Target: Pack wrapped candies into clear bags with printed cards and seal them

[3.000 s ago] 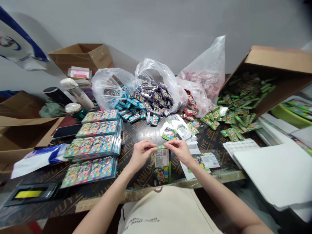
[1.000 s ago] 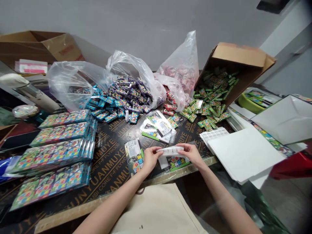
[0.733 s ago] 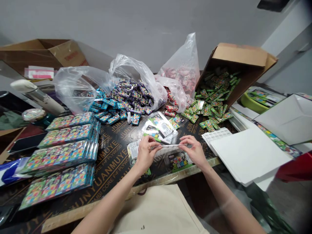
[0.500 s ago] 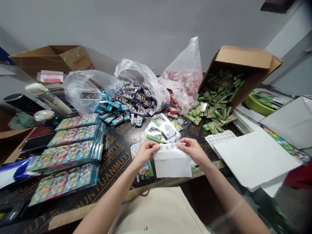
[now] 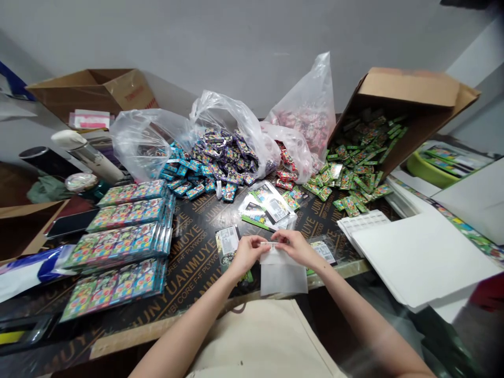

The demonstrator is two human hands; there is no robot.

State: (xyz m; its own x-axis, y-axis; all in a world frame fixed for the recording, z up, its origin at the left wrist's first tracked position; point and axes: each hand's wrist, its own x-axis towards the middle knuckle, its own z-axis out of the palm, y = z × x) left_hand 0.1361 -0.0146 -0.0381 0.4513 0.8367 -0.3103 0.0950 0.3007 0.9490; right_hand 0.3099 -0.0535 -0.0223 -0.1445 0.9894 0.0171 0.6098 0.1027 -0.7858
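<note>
Left hand [image 5: 249,254]: in the head view, its thumb and fingers pinched the far edge of a white sheet [image 5: 283,278].
Right hand [image 5: 298,250]: it pinched the same edge just to the right, with the fingertips of both almost meeting.
Sheet: it hung back from the fingers toward the person's body, with a paler band along its top.
Nearer side: both hands touched it, yet more of its visible part lay below the right (the pinched edge ran left to right, but foreshortening hid which axis was longer).
By the left wrist: a printed card [image 5: 228,241] lay on the table, partly covered.
By the right wrist: another card [image 5: 323,251] lay partly hidden.
Beyond the fingertips: loose cards and papers [image 5: 271,205] overlapped in a pile.
Far left: stacked printed packets [image 5: 118,239] stood in rows.
</note>
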